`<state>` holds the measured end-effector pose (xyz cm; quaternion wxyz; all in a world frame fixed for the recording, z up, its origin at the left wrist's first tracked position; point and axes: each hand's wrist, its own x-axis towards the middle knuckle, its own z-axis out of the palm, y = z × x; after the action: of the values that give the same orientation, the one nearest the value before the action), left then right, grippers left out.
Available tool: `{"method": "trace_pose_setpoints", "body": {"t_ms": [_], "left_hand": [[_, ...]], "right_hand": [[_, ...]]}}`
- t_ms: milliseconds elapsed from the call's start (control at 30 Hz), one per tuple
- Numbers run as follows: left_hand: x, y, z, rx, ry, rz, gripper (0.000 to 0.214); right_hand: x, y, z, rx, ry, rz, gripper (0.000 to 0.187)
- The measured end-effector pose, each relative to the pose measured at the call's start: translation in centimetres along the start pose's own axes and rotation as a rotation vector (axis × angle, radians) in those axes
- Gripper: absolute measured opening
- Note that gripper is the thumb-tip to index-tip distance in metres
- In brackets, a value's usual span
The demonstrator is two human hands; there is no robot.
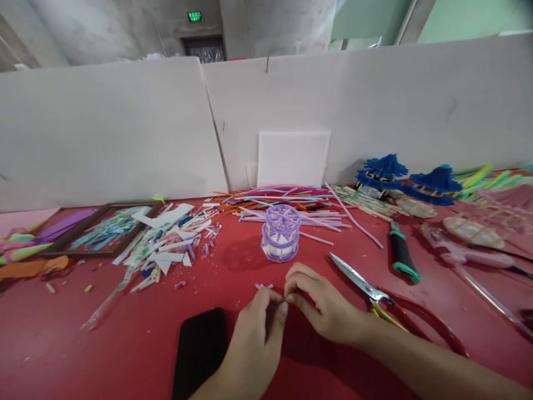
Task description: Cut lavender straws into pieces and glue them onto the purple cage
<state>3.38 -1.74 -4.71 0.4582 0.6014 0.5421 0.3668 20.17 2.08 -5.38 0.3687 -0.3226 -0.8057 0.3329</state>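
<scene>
My left hand [260, 330] and my right hand [318, 303] meet over the red table, thumbs and forefingers pinched close together. Whatever is between the fingertips is too small to make out. Just beyond them lie short lilac pieces [264, 286]. Farther back stands a round lilac model [282, 232], made of pipe cleaners and pale sticks, with a wheel-like top ring. Scissors [366, 289] with red handles lie beside my right forearm, blades pointing away to the left. A black phone [200, 353] rests flat to the left of my left hand.
Pipe cleaners [287, 194] are heaped behind the model. Paper scraps [169, 239] and a brown frame [104, 253] lie left. A utility knife [402, 253], a pink glue gun [462, 250] and blue-roofed models [435, 183] are right. White panels [116, 133] stand behind.
</scene>
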Motion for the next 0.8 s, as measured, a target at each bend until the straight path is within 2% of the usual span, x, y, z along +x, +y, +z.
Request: {"method": "trace_pose_setpoints", "body": {"t_ms": [133, 233, 333, 467, 600, 700, 800], "left_hand": [[-0.4, 0.2, -0.2, 0.06, -0.006, 0.065, 0.01], [-0.2, 0.2, -0.2, 0.035, -0.004, 0.05, 0.011], [0.2, 0.3, -0.1, -0.05, -0.023, -0.079, 0.015], [0.8, 0.6, -0.1, -0.265, -0.052, -0.231, 0.025], [1.2, 1.0, -0.3, -0.544, -0.024, -0.36, 0.026], [1.3, 1.2, -0.5, -0.636, -0.008, -0.433, 0.023], [1.3, 1.2, -0.6, -0.637, -0.018, -0.472, 0.018]], "right_hand": [[0.0, 0.0, -0.1, -0.034, -0.013, -0.014, 0.012], [0.0, -0.1, -0.1, -0.039, -0.019, -0.037, 0.012], [0.0, -0.1, -0.1, -0.015, 0.026, -0.058, 0.014], [0.1, 0.4, 0.1, -0.015, 0.163, -0.058, 0.027], [0.1, 0.8, 0.4, 0.068, 0.224, 0.067, 0.028], [0.1, 0.6, 0.3, 0.134, 0.22, 0.148, 0.022], [0.1, 0.2, -0.1, 0.087, 0.156, 0.02, 0.019]]}}
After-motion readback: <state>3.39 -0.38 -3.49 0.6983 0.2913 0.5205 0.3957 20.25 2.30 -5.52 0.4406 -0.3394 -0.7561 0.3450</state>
